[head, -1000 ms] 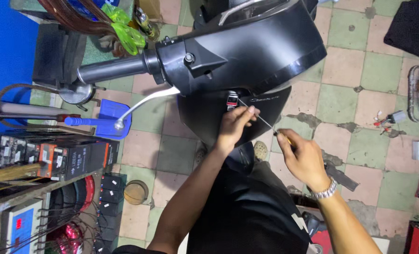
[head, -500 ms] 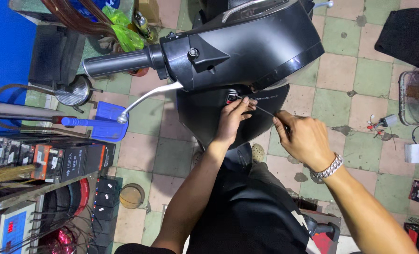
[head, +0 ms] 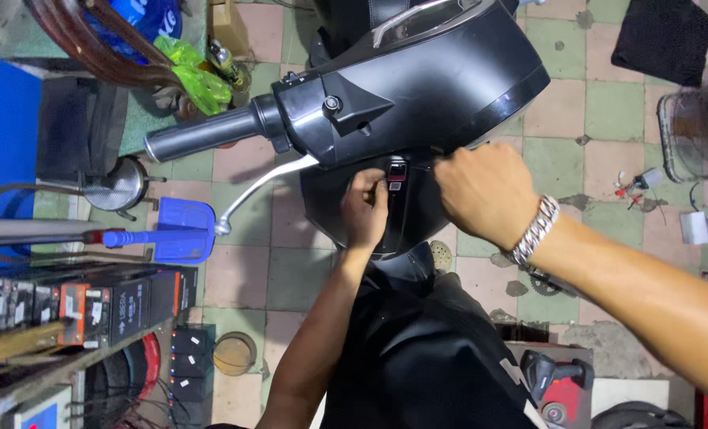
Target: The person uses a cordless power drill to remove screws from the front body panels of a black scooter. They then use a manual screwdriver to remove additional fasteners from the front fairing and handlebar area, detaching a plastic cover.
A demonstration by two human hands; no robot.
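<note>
While the left hand (head: 367, 208) pinches a small red-and-black switch (head: 396, 172) under the scooter's handlebar cover (head: 417, 87), the curled right hand (head: 485, 193) hovers just beside it; its grip cannot be told.

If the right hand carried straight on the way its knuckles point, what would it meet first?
Most likely the small black and red switch block under the scooter's handlebar cover, where the left hand already rests. The right hand points left toward it; depth is unclear.

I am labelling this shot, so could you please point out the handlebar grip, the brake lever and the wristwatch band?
handlebar grip (head: 199, 135), head view, middle of the dark rubber sleeve.
brake lever (head: 258, 191), head view, middle of the silver curved blade.
wristwatch band (head: 533, 230), head view, metal links on the right wrist.
</note>
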